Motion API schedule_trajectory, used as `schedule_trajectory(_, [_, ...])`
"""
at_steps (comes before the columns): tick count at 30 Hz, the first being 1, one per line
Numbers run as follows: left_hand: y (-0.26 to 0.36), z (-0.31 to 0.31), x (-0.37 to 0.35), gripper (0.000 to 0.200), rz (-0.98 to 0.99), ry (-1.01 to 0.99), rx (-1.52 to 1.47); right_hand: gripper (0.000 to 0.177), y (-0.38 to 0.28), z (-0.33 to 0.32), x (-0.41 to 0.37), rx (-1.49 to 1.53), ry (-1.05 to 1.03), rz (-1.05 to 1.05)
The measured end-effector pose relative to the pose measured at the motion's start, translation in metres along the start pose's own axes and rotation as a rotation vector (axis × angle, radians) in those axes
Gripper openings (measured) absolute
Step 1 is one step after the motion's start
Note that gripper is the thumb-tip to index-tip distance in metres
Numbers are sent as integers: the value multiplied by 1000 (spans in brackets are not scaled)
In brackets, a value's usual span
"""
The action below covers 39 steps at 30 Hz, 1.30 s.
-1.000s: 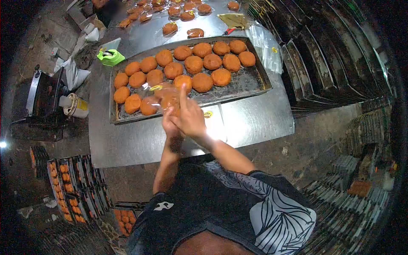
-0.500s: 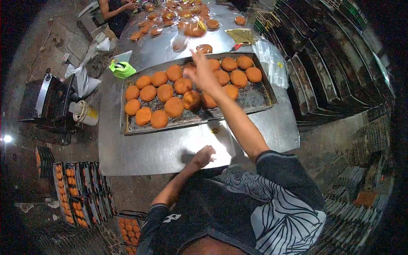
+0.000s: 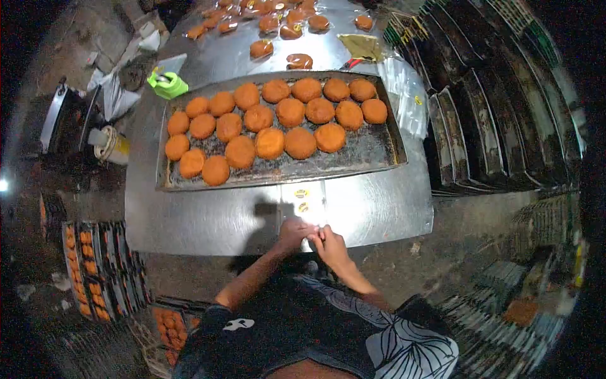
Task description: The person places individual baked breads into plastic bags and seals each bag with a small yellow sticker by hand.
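Note:
At the table's front edge, my left hand (image 3: 295, 233) and my right hand (image 3: 331, 247) are close together, fingers pinched at the near end of clear plastic bags (image 3: 314, 191) with yellow labels. Just beyond them lies a dark metal tray (image 3: 353, 165) with several round brown buns (image 3: 300, 143) in rows. Behind the tray, a wrapped bun (image 3: 299, 61) and another (image 3: 261, 48) rest on the metal table (image 3: 208, 221).
More wrapped buns (image 3: 269, 24) lie at the far end. A green tape dispenser (image 3: 168, 84) stands left of the tray, and a stack of plastic bags (image 3: 404, 95) lies right. Stacked dark trays (image 3: 476, 126) stand at right, racks of buns (image 3: 88, 265) at lower left.
My right hand has come back from over the tray to beside my left hand at the bags. The bun between table and hand at the far side now lies down. The view has shifted.

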<state>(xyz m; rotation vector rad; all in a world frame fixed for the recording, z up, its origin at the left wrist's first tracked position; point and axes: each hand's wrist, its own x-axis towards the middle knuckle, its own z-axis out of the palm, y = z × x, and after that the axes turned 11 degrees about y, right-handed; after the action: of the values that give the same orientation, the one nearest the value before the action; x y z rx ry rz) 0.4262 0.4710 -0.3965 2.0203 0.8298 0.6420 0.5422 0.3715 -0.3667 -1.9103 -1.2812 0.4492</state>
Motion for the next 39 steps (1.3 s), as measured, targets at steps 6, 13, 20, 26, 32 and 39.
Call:
schedule_trajectory(6, [8, -25, 4, 14, -308, -32, -401, 17, -29, 24, 0, 80, 167, 218])
schedule_trajectory(13, [45, -81, 1, 7, -104, 317, -252, 36, -27, 48, 89, 1795, -522, 571])
schedule_trajectory(20, [-57, -159, 18, 22, -629, 391, -1417, 46, -107, 125, 102, 1241, -602, 692])
schedule_trajectory(26, [-81, -223, 6, 27, -647, 1019, -1501, 68, -5, 118, 270, -550, -372, -839])
schedule_trajectory(32, [-77, -253, 4, 41, -594, 1277, -1613, 48, -93, 121, 188, -176, 359, -407])
schedule_trajectory(39, [-34, -184, 40, 51, -257, 855, -1454, 68, -171, 93, 128, 61, 349, -589])
